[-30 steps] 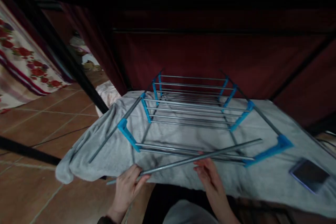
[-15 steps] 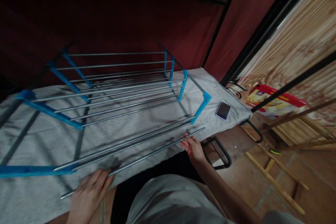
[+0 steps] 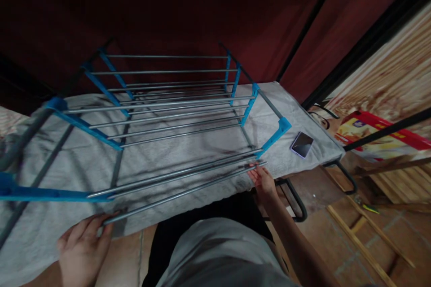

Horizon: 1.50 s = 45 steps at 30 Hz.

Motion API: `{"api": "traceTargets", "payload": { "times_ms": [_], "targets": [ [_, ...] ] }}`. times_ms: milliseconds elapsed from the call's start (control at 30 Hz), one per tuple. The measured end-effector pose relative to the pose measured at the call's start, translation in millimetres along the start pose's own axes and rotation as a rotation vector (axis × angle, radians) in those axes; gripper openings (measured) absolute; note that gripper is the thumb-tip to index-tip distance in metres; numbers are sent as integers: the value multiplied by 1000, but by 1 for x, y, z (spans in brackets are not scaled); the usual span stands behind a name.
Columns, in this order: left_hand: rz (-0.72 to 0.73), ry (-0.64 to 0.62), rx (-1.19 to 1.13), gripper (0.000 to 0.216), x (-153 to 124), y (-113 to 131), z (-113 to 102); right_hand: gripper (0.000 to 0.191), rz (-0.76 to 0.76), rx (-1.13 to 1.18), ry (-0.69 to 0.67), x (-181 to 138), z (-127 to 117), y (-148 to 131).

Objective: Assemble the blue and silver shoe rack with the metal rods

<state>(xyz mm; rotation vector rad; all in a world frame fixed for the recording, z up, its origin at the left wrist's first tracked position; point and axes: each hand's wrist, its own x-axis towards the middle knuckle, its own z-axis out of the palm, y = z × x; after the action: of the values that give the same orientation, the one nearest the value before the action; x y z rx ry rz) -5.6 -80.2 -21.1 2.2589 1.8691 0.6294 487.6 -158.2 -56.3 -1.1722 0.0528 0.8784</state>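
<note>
A thin grey metal rod spans between my hands, slanting up to the right along the near edge of the cloth. My left hand has its fingers closed round the rod's left end. Near the other end, my right hand pinches it between thumb and fingers, a short tip sticking out beyond. Just past the rod is a rack with blue plastic brackets and several grey crossbars. Two bars lie close to the rod at the rack's front; their right ends meet a blue bracket.
A grey cloth covers the surface under the rack. On it, right of the rack, lies a phone. A red and yellow box, a wooden frame and a black metal tube loop are on the right. A dark red wall stands behind.
My left hand has slid out to the rod's left end, and my right hand is nearer its right end. The view has shifted, so the rack appears further right.
</note>
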Motion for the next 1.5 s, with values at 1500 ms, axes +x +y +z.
{"api": "traceTargets", "payload": {
  "times_ms": [1500],
  "targets": [
    [-1133,147,-1632,13,6,83,44,37,97,-185,-72,22,-23,23]
  ]
}}
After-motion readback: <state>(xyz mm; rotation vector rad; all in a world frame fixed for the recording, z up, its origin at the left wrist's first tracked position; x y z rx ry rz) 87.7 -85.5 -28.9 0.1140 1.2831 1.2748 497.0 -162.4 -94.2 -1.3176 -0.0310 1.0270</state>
